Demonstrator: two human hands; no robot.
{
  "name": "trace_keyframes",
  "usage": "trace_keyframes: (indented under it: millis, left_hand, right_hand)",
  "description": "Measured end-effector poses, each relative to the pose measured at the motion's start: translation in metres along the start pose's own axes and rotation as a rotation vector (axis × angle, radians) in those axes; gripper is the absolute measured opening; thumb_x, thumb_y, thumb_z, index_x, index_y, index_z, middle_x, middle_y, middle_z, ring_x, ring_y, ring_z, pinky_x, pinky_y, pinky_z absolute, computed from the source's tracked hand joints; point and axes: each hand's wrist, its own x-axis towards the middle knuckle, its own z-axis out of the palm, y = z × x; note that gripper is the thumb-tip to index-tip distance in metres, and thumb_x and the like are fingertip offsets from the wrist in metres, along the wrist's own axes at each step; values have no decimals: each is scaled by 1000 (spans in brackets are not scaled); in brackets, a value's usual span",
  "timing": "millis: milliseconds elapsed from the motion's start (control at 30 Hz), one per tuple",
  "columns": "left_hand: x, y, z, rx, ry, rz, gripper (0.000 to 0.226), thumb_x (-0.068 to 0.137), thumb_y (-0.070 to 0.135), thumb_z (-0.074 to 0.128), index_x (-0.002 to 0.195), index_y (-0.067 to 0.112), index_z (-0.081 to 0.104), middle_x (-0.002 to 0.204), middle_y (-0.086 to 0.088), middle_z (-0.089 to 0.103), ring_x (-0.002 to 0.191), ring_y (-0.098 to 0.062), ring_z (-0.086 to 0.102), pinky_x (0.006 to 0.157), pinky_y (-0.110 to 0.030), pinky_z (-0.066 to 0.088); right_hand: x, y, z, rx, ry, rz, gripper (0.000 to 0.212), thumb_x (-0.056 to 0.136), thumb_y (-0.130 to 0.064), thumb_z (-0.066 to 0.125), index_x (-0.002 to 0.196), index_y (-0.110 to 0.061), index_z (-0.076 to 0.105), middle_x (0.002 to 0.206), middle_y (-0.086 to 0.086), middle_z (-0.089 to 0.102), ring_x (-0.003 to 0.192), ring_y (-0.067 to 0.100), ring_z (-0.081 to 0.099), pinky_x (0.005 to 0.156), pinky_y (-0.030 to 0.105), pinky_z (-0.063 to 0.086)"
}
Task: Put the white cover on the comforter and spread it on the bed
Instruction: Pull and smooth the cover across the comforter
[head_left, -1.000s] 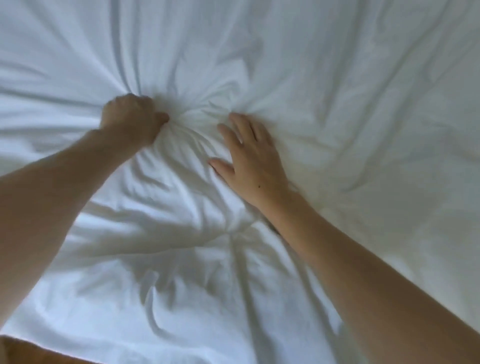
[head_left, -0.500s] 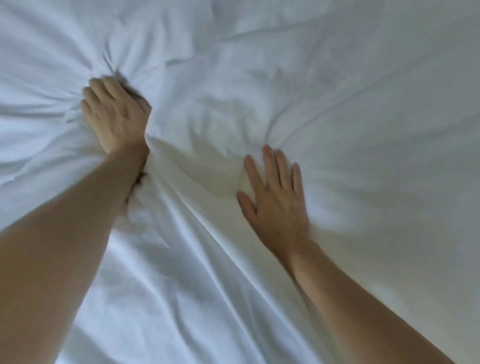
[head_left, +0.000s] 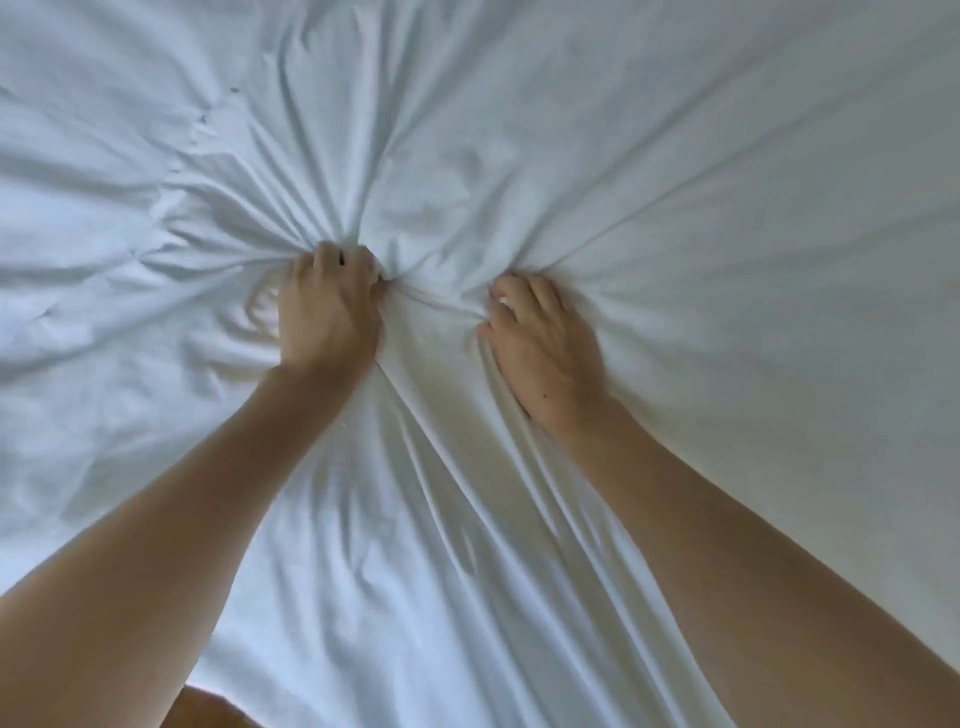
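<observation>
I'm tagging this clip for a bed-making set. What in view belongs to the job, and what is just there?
Part of the job:
- white cover, bunched into folds
- left hand, gripping a bunch of it
- right hand, fingers curled into the fabric

Just there:
- brown patch at the bottom edge; cannot tell what it is

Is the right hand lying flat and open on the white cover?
No: the right hand has its fingers curled into the white cover, bunching folds that radiate from its grip.

Your left hand and right hand sit side by side on the cover — left one slightly farther from you — with a bunched ridge of fabric between them and cover spreading all around.
</observation>
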Motion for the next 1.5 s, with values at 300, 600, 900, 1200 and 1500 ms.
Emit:
trace_keyframes:
  millis: [300,600,900,1200,1500]
  left_hand:
    - [-39,11,-96,-1383,-582,-294,37,96,28,51,70,22,76,75,9,72,68,-1,68,61,-11,50]
    - [-58,72,-11,40,-174,107,52,96,12,13,112,-9,57,99,-30,60,82,-42,60,70,-48,52]
    - [-238,141,-16,-262,-99,250,57,87,53,56,116,4,63,112,-18,58,97,-33,52,83,-41,40]
    - [-232,176,14,-54,-233,196,28,89,35,54,87,9,65,78,-11,61,67,-32,61,59,-38,47]
    - [-253,199,-29,-610,-985,-144,29,99,38,49,94,13,64,99,-11,67,103,-30,62,76,-30,41]
  right_hand:
    - [-11,28,-137,286,-37,-23,34,94,-37,38,66,-18,45,50,14,52,44,32,43,50,30,26]
    - [-32,10,-42,172,-281,211,38,94,-41,45,111,-10,59,103,13,64,102,33,57,80,40,43]
    - [-250,72,-83,112,-169,-133,70,85,-60,57,122,0,61,125,18,59,114,35,56,101,46,42]
    - [-213,76,-76,-44,-287,-162,33,86,-41,65,66,-14,59,62,6,59,61,26,60,60,32,44]
    - [-286,100,-165,297,-666,92,47,95,-58,32,73,-23,55,76,0,63,79,23,61,65,33,37]
